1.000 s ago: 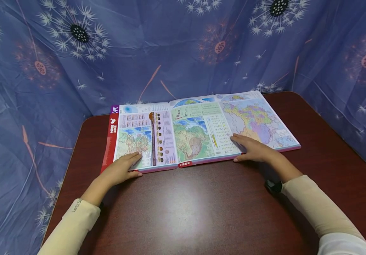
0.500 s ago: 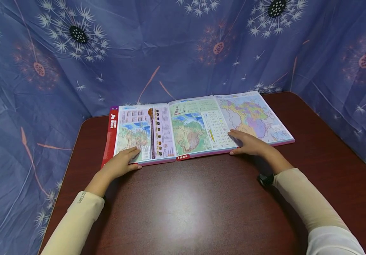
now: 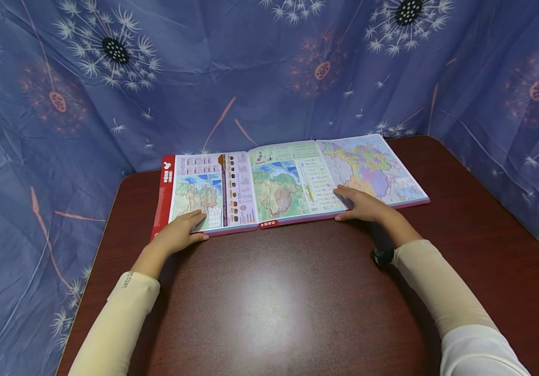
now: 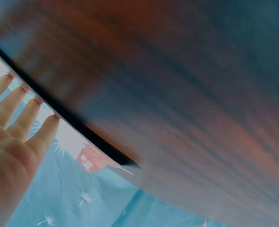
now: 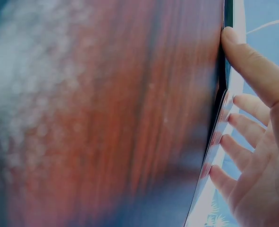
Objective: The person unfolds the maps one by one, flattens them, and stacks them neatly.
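A wide map book (image 3: 280,188) lies spread out along the back of the table, showing coloured maps, printed columns and a red left margin. My left hand (image 3: 177,234) rests on its lower left part, fingers on the page and thumb along the near edge. Farther right, my right hand (image 3: 363,204) touches the same near edge with the thumb, its fingers spread over the page. The left wrist view shows straight fingertips at the book's edge, by a red corner (image 4: 89,158). In the right wrist view, the thumb and fingertips meet the edge too.
The dark brown table (image 3: 250,292) has rounded back corners and a bright glare patch in front of the book. A blue dandelion-print cloth (image 3: 180,78) hangs right behind the book and along both sides. A black band (image 3: 382,257) sits on the right wrist.
Both hands and the map book have moved away from the body, toward the back cloth. Another set of pages with a purple tab, showing along the far edge before, is now covered.
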{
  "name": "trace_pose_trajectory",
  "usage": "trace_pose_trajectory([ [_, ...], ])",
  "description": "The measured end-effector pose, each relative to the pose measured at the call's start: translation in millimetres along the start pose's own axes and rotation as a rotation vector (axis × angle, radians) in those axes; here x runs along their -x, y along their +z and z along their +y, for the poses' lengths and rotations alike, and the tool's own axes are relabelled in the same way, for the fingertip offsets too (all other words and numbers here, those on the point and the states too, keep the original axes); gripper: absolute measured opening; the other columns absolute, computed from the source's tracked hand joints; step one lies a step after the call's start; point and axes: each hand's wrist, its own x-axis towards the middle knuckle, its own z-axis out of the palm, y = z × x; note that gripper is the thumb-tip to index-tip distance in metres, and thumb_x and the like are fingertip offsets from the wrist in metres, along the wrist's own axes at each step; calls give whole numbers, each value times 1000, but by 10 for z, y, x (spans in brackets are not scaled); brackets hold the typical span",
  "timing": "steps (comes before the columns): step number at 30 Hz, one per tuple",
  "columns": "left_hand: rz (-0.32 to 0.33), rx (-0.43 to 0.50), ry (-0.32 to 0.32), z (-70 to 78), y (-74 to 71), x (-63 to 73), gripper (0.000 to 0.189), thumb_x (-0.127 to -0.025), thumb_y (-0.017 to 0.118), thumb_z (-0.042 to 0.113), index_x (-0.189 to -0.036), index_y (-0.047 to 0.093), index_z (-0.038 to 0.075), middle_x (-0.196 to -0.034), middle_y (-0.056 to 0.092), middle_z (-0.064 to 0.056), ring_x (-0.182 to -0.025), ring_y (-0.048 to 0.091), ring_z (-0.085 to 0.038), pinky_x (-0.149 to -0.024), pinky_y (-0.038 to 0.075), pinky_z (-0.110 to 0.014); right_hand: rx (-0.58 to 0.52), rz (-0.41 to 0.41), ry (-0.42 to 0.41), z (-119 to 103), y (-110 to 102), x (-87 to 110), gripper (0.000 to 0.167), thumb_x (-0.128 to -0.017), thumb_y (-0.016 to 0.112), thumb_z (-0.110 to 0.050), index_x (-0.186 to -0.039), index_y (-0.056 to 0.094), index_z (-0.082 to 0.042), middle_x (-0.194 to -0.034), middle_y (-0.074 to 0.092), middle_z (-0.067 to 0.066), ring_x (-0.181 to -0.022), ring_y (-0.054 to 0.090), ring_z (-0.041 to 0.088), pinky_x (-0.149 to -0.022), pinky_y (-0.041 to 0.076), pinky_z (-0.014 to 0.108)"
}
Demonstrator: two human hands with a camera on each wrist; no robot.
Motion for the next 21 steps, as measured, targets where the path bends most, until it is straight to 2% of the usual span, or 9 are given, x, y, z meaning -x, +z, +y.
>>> trace_pose_trajectory([
  [13,-9,10,-2,-10,-16,-16,62,-81,67,27,-127,44,-7,-131,39,-28,-121,34,-42,-100,26,-50,-33,-56,10,-3,-13,-45,88,-74,73,-36,-139,26,3,-144,14,24,-131,8,40,-103,10,54],
  [21,-17,19,-17,11,-11,-14,63,-80,67,27,-128,44,-6,-132,38,-28,-122,33,-42,-100,26,-51,-16,-31,24,-5,-23,-44,84,-77,69,-40,-138,29,1,-144,17,23,-131,12,39,-103,12,53],
])
